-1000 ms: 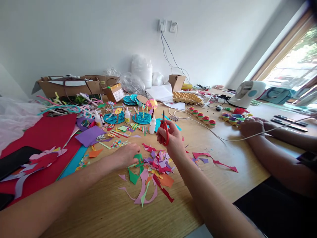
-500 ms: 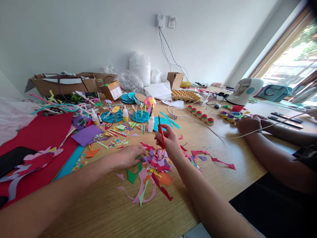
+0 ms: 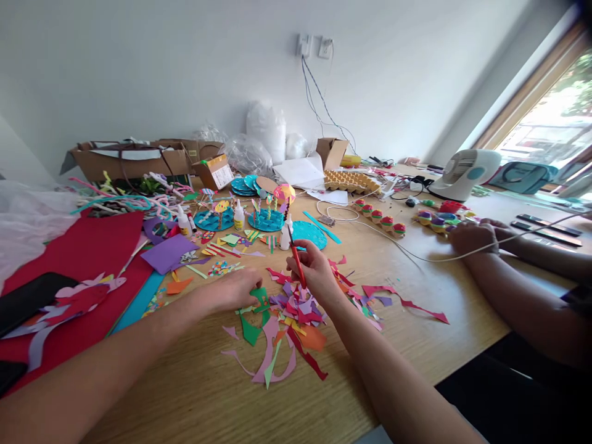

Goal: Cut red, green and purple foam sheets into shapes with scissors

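My right hand (image 3: 312,268) is closed around the red handles of a pair of scissors (image 3: 296,258), whose dark blades point up and away. To the left of it, my left hand (image 3: 243,288) pinches a piece of green paper (image 3: 260,300) that has small cut-outs in it. Between and below the hands lies a heap of paper scraps (image 3: 300,305) in purple, pink and red. Nearer to me are a green scrap (image 3: 250,330), curved pink strips (image 3: 267,354) and an orange scrap (image 3: 312,338).
Glue bottles (image 3: 239,217) stand beside blue discs carrying paper decorations (image 3: 267,220). Red sheets (image 3: 106,246) and a purple sheet (image 3: 169,251) lie left. At right, a co-worker's hands (image 3: 474,239) are near painted egg-carton cups (image 3: 432,220); a white cable (image 3: 444,254) crosses the table.
My left hand has lifted a piece of green paper from beside the heap. My right hand still holds the scissors, and the view has shifted slightly.
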Demonstrator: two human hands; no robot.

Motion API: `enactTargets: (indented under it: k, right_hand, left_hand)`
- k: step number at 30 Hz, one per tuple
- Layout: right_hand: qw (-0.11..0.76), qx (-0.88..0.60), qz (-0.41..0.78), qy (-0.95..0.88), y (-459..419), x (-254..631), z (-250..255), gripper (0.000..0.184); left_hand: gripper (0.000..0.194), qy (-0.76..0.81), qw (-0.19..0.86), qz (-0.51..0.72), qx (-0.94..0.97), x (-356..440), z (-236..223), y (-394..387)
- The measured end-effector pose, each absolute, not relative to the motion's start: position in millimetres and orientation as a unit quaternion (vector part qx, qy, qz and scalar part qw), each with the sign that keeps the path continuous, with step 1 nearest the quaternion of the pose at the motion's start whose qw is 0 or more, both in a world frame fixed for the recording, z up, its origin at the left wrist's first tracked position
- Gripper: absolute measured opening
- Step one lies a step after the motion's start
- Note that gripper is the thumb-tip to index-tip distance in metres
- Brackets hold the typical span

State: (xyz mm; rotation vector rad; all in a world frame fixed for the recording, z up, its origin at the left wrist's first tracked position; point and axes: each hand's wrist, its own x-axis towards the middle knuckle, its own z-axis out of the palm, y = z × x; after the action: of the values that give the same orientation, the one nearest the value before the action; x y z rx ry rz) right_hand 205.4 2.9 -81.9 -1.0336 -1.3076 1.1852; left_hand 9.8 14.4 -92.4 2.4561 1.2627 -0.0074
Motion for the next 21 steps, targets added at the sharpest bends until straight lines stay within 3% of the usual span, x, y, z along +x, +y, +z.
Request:
enactTargets:
  k: [10,17,21]
  right_hand:
    - [0.51,-0.425,0.487,-0.567,2.1,205.7,-84.0,0.035]
    - [0.499,-0.433,0.499,-0.561,0.9,204.2,-80.7,0.035]
    - [0.479,-0.437,0.534,-0.544,-2.3,203.9,-76.0,0.037]
  left_hand:
    - [0.013,0.449,0.243,0.028,0.86,16.9,-89.4,16.7]
    - [0.019,0.436,0.401,0.068,0.803,15.2,-77.8,21.0]
    - [0.008,0.419,0.484,0.089,0.763,10.3,-65.1,18.1]
